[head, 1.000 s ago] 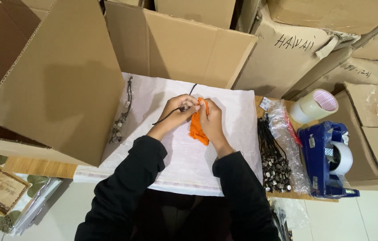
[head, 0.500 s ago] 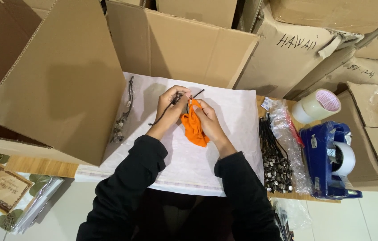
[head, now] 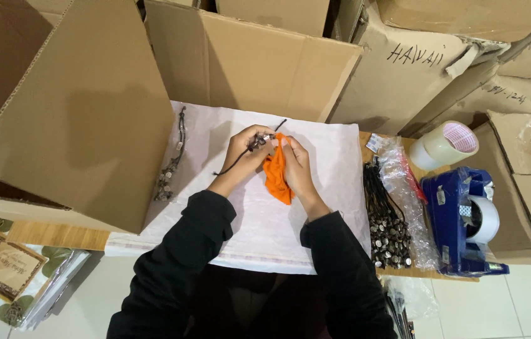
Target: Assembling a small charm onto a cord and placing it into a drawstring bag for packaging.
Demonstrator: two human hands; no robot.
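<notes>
Both hands up over white sheet (head: pixel 316 207) on worktop. Left hand (head: pixel 245 149) curled tight, pinching beaded dark cord (head: pixel 259 142); cord tail trails down-left, other end pokes up past fingers. Right hand (head: pixel 295 164) closed around orange cloth (head: pixel 276 177), cloth bunched, hanging below palm, touching cord beads at fingertips. Finished cord strand (head: pixel 173 158) lies at sheet's left edge. Pile of dark cords (head: pixel 386 220) right of sheet, clear bag (head: pixel 403 188) beside it. Blue tape dispenser (head: pixel 460 220) far right, tape roll (head: pixel 444 144) above.
</notes>
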